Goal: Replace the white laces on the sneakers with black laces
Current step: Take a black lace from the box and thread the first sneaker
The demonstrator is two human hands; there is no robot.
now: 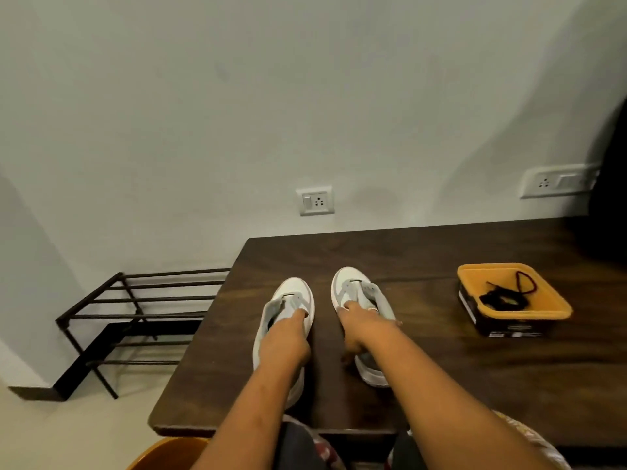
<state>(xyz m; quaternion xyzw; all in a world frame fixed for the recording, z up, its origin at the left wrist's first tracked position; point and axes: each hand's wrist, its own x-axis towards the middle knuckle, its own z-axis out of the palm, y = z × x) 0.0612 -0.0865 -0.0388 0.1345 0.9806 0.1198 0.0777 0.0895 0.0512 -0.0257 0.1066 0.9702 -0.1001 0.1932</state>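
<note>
Two white and grey sneakers stand side by side on the dark wooden table (424, 259), toes toward the wall. My left hand (283, 340) grips the left sneaker (293, 291) over its tongue and collar. The right sneaker (353, 283) is held the same way by my right hand (361, 325), fingers over its tongue. No laces are clearly visible on either shoe. Black laces (505, 296) lie tangled in an orange tray (475, 269) at the right of the table, apart from both hands.
A black metal shoe rack (135, 313) stands on the floor left of the table. Two wall sockets (315, 200) sit above the table's back edge. A dark object (610, 198) fills the far right. An orange seat edge (163, 452) shows at bottom left.
</note>
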